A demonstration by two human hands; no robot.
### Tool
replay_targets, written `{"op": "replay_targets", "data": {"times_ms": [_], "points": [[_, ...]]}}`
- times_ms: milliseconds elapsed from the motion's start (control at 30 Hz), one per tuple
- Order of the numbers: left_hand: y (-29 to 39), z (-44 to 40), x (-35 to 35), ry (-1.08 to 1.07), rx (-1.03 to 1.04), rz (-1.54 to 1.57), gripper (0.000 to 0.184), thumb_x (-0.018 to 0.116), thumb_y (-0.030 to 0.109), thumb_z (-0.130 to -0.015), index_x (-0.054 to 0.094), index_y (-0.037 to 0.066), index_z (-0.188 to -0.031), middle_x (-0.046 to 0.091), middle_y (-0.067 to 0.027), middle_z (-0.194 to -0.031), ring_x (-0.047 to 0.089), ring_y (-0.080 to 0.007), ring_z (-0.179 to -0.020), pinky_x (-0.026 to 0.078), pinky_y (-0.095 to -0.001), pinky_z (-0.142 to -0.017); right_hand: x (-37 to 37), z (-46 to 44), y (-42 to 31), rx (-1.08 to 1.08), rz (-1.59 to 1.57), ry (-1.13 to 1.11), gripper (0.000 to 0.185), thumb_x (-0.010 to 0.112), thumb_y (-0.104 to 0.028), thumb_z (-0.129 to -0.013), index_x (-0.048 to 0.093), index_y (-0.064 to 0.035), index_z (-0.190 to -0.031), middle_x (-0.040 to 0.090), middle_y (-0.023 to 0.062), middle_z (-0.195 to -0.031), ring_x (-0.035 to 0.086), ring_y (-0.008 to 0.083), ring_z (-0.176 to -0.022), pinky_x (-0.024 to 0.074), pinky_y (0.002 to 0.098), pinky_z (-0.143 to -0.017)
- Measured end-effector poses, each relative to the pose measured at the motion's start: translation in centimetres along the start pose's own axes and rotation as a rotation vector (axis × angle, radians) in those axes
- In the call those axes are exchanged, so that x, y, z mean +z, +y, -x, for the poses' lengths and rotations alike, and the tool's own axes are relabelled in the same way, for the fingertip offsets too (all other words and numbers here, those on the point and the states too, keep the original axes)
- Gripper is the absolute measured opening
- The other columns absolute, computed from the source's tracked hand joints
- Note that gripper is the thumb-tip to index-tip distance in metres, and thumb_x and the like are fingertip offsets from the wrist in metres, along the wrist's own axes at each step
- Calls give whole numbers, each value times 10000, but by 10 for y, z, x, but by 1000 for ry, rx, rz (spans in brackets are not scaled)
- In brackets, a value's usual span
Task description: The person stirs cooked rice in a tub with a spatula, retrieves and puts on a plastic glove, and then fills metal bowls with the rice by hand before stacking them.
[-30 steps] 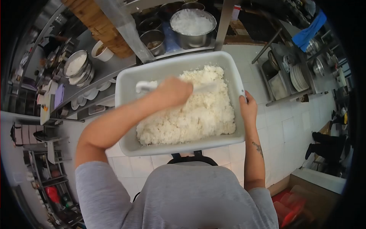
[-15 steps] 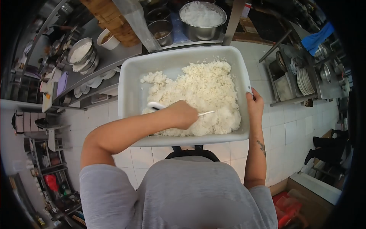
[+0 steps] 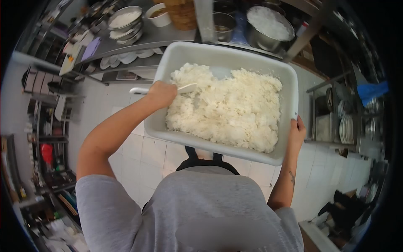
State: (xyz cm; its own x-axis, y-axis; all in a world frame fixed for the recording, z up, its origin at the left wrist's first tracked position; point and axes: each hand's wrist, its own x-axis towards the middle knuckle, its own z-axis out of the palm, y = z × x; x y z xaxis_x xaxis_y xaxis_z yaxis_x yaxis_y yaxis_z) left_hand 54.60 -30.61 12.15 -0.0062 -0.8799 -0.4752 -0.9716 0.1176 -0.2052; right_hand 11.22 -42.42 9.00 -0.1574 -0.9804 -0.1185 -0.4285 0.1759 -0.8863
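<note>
A large grey-white tub (image 3: 222,148) holds a broad bed of white rice (image 3: 235,105), with bare tub bottom showing near its far wall. At the tub's left wall, my left hand (image 3: 163,95) is closed around a white paddle (image 3: 187,88); the handle sticks out to the left and the blade lies over the rice. My right hand (image 3: 297,131) grips the tub's right edge near the near corner, fingers partly hidden by the rim.
Beyond the tub, a steel counter (image 3: 142,46) bears stacked bowls (image 3: 125,19), a white container (image 3: 158,14) and a bamboo steamer (image 3: 180,12). A large pot (image 3: 268,27) stands behind. At right is a shelf with plates (image 3: 346,128).
My left hand has moved with the paddle from the near middle of the rice to the tub's left side. The tub is turned clockwise and lies further right in view, my right hand still on it.
</note>
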Motion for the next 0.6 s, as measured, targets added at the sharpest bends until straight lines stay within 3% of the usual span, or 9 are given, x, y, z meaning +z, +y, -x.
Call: {"op": "replay_targets", "data": {"times_ms": [100, 200, 267, 300, 333, 367, 433, 500, 600], "points": [[19, 10, -19, -105, 138, 48, 136, 570, 110, -721, 641, 26, -800, 683, -125, -752, 674, -310, -714, 524, -421, -625, -1, -16, 28, -75, -22, 40, 466, 528, -173, -823, 557, 68, -1221, 660, 154, -994, 595, 179, -868, 463, 276, -786], [42, 25, -15, -121, 228, 100, 183, 574, 151, -683, 672, 41, -791, 678, -148, -740, 676, -295, -715, 512, -411, -581, -6, -32, 49, -65, 54, 62, 465, 528, -179, -822, 566, 49, -1226, 661, 167, -1020, 594, 197, -890, 464, 300, -807], [47, 20, 5, -151, 164, 104, 222, 571, 176, -718, 683, 60, -872, 673, -137, -865, 646, -274, -873, 440, -440, -847, -15, -52, 73, -230, 167, 86, 452, 545, -203, -820, 588, 10, -1216, 645, 208, -1042, 613, 283, -906, 478, 356, -818], [48, 21, 11, -122, 144, 80, 247, 567, 186, -733, 685, 66, -914, 662, -133, -939, 619, -266, -966, 380, -465, -952, -12, -37, 56, -345, 547, 236, 444, 560, -216, -815, 599, -19, -1210, 631, 223, -1040, 610, 330, -907, 480, 396, -819], [46, 27, 17, 57, 162, 194, 305, 576, 232, -753, 674, 66, -990, 607, -128, -1053, 520, -258, -1106, 262, -493, -1032, -12, -19, 31, -459, 917, 408, 436, 574, -230, -809, 610, -47, -1203, 617, 239, -1037, 607, 377, -908, 482, 435, -821], [46, 43, 10, 201, 147, 233, 359, 593, 243, -775, 644, 43, -1069, 582, -135, -1083, 465, -248, -1159, 283, -493, -1023, -8, -18, 29, -551, 834, 510, 438, 612, -236, -777, 622, -94, -1191, 595, 251, -1022, 583, 435, -914, 474, 496, -817], [44, 72, 19, 656, 106, 403, 372, 603, 249, -800, 587, 30, -1101, 565, -149, -1111, 510, -284, -1096, 324, -478, -977, 25, 19, -21, -681, 551, 466, 360, 581, -207, -855, 612, -58, -1182, 607, 189, -999, 594, 340, -879, 479, 421, -797], [24, 126, 16, 550, 54, 643, 342, 587, 218, -811, 549, 28, -1092, 580, -143, -1065, 534, -295, -1037, 350, -464, -927, 85, 86, -90, -748, 189, 328, 276, 541, -177, -910, 623, -23, -1123, 605, 144, -968, 587, 278, -858, 477, 371, -778], [-1, 191, 68, 369, -66, 796, 287, 578, 163, -802, 512, 46, -1056, 599, -114, -940, 557, -291, -944, 374, -429, -846, 182, 186, -159, -856, -8, -71, 215, 470, -138, -965, 607, 18, -1023, 599, 90, -947, 566, 202, -865, 443, 310, -816]]}}
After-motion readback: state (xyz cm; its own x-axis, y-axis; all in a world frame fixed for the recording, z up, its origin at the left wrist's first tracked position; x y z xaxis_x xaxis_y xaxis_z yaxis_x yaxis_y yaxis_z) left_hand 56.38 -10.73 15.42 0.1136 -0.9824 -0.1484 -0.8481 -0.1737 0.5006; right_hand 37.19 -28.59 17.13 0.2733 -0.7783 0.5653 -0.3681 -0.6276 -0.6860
